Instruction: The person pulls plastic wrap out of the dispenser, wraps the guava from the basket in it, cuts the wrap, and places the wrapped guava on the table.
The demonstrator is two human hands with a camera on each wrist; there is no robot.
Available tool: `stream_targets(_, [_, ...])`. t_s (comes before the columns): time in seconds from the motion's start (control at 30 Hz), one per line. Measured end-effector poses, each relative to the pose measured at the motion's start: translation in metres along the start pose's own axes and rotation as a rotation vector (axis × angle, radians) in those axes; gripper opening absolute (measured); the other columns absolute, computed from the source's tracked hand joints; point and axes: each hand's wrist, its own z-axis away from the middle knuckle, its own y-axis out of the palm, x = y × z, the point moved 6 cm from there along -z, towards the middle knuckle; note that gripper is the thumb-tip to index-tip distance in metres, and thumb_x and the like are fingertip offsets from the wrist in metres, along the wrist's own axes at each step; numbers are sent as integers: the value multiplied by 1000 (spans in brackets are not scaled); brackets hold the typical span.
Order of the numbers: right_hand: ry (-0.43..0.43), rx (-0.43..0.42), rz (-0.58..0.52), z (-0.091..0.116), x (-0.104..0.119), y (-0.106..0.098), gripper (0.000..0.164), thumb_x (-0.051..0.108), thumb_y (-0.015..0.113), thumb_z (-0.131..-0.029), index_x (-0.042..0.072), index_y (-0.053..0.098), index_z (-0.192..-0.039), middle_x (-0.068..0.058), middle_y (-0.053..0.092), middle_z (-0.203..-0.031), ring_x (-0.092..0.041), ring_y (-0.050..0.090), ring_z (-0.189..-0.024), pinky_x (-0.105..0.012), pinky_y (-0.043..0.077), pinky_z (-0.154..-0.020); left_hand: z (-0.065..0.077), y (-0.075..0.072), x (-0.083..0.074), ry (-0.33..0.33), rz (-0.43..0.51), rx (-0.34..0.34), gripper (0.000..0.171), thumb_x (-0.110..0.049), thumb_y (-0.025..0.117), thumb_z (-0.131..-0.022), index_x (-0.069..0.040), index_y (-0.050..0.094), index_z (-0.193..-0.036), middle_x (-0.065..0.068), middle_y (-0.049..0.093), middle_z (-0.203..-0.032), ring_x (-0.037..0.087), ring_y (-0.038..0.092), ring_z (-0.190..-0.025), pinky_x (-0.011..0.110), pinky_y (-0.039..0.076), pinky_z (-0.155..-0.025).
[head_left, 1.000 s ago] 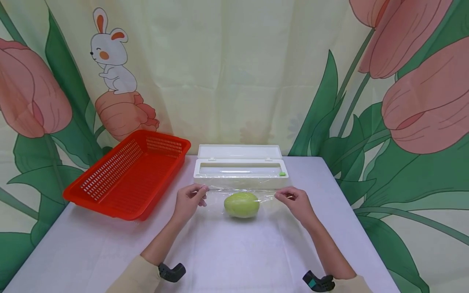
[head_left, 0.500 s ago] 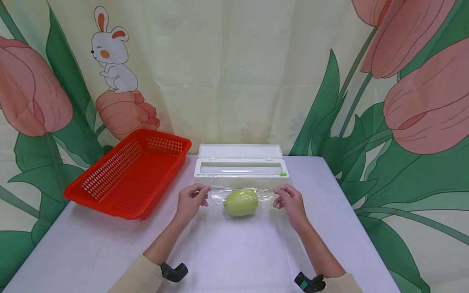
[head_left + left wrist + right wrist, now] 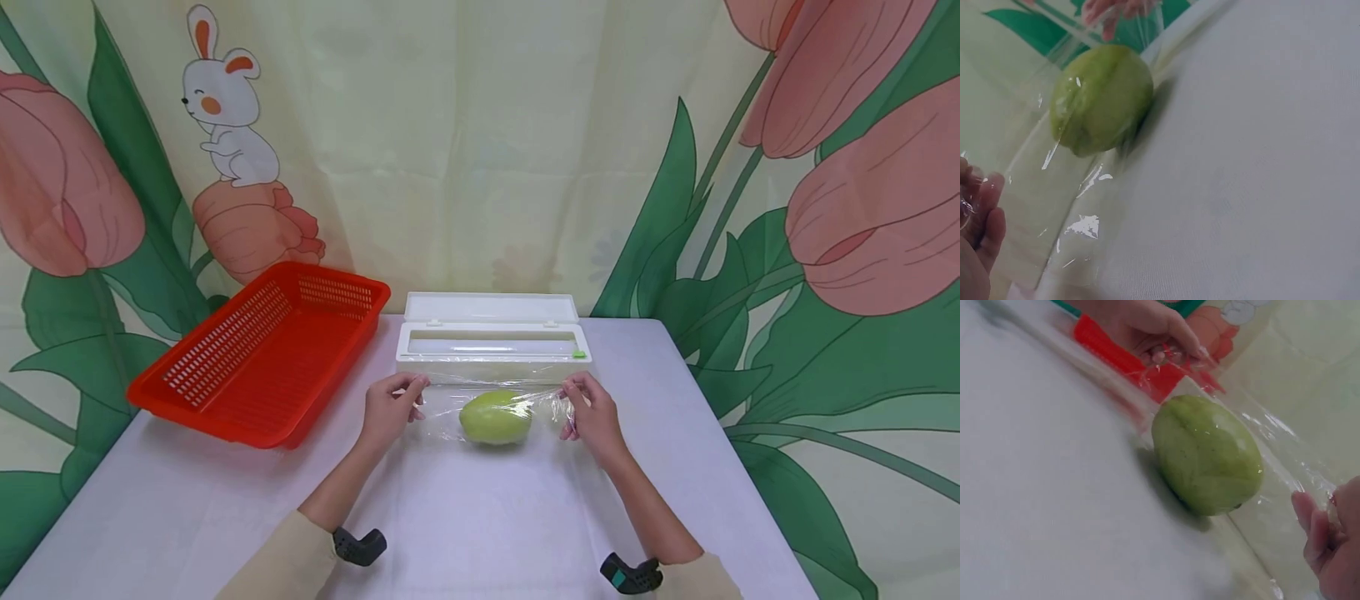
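The basket (image 3: 262, 367) sits at ten o'clock from the fruit (image 3: 495, 418). At nine, the left hand (image 3: 387, 408) pinches film (image 3: 549, 406). The fruit lies on the table (image 3: 480, 517), film across it, the box (image 3: 491, 328) at twelve. At three, the right hand (image 3: 592, 414) pinches the film's other end.

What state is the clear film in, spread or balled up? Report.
Spread: the clear film stretches as a sheet between the left hand and the right hand, though wrinkled near the right hand.
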Motion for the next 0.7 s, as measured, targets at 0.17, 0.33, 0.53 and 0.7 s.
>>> stream_targets(0.17, [-12,-28,70,-7,-2,-1,22,31,48,-102,11,56,-105,-16,66,-100,-15,54,-38,-28,48,-39,-6,3,6,-43,-42,7,19,-23,66,-92,-6,73,-95,5,58,-66,18,58,-47,22,52,-50])
stream_targets(0.33, [-24,-58,124,-16,-4,1,26,33,48,-101,8,56,-101,-14,66,-83,-14,49,-34,-35,49,-38,-10,5,10,-88,-58,19,24,-26,64,-94,-3,72,-97,6,58,-66,18,58,-46,22,51,-49])
stream_targets(0.53, [5,-40,173,-26,-9,5,26,30,48,-102,5,55,-99,-8,59,-74,-14,49,-36,-28,46,-38,-15,7,18,-178,-56,30,26,-27,64,-93,-3,71,-96,4,58,-66,15,57,-46,22,49,-47])
stream_targets(0.7, [56,-11,174,-31,-16,6,20,24,52,-100,4,56,-96,-6,58,-76,-14,52,-39,-26,49,-42,-18,6,28,-243,-86,46,22,-25,65,-92,-4,71,-88,4,58,-65,13,59,-46,22,47,-46])
